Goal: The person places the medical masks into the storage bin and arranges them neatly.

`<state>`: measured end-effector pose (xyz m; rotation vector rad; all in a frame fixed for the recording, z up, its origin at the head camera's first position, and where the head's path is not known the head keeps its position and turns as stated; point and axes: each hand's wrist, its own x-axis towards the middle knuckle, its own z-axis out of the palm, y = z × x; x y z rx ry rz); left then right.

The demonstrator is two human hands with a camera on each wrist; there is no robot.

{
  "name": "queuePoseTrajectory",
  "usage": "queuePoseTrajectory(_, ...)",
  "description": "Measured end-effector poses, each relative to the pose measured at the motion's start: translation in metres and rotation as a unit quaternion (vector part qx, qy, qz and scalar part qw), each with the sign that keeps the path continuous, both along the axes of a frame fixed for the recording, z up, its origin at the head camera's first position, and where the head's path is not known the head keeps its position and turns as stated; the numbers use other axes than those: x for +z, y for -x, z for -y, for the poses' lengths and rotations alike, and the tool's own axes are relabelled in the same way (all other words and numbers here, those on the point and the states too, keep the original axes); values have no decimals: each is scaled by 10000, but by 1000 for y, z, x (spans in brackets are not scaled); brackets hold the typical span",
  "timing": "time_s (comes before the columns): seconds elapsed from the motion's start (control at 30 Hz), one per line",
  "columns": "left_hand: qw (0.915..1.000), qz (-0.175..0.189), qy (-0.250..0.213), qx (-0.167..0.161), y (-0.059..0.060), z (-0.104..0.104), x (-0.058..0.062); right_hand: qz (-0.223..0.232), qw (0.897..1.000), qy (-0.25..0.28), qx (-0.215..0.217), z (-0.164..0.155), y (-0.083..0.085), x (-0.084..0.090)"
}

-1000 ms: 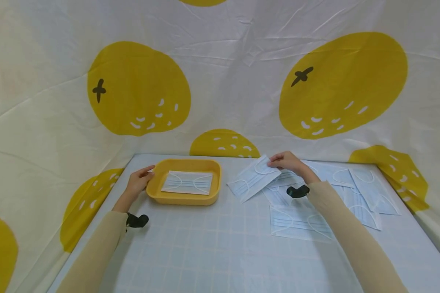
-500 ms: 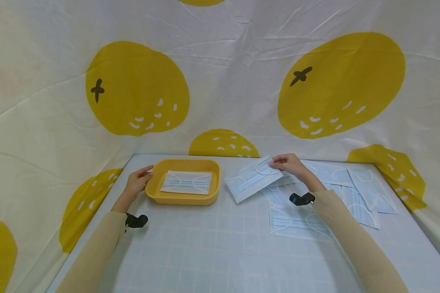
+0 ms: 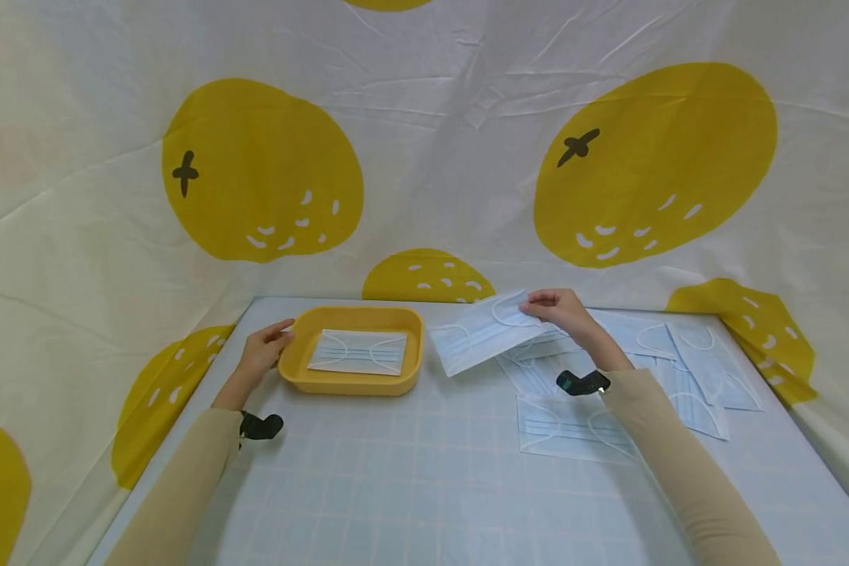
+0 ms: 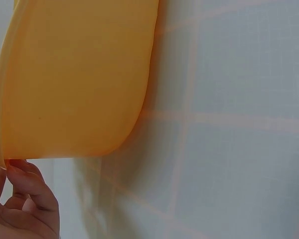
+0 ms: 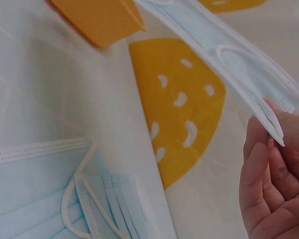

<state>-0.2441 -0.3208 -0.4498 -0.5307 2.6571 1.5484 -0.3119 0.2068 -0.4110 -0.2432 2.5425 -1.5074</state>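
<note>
Okay, I see left hand [image 3: 259,352] pinching rounded yellow plastic tray [image 3: 350,386] at its rim, 1 white-blue pleated mask [image 3: 358,351] inside. Right hand [image 3: 564,310] pinches pale-blue ear-loop mask [image 3: 479,334] by its edge, midair beside tray.

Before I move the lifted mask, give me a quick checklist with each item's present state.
1. Right hand has the lifted mask: ok, pinched at one end.
2. Left hand has the tray: ok, it pinches the near end.
3. Tray upright on the table: ok.
4. Mask inside lying flat: ok; whether others lie beneath it, cannot tell.
5. Lifted mask over the tray: not ok, it is to the tray's right.
6. Lifted mask's lowest corner off the table: cannot tell.
</note>
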Motion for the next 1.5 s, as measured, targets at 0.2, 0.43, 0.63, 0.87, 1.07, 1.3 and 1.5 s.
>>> queuePoseTrajectory(0.2, 10000, -23, -14, -40, 0, 0, 0, 43, 10000, -13, 39, 15, -6, 6)
queuePoseTrajectory(0.43, 10000, 12, -41, -72, -1, 0, -1, -59, 9998, 210, 32, 33, -4, -6)
queuePoseTrajectory(0.63, 10000, 33, -35, -84, -1, 1, 1, -105, 9990, 429, 74, 53, -9, -7)
queuePoseTrajectory(0.87, 9999, 28, -73, -64, -1, 0, -1, -50, 9978, 651, 57, 71, -9, -6)
queuePoseTrajectory(1.07, 9999, -24, -100, -62, -2, 1, -1, 82, 9973, 721, 64, 91, -12, -5)
queuePoseTrajectory(1.3, 9999, 61, -58, -70, -2, 1, 0, 210, 9970, 740, 18, 109, -13, -6)
queuePoseTrajectory(1.5, 9999, 77, -87, -68, -1, 1, -1, 122, 9963, 845, -29, 122, -13, -7)
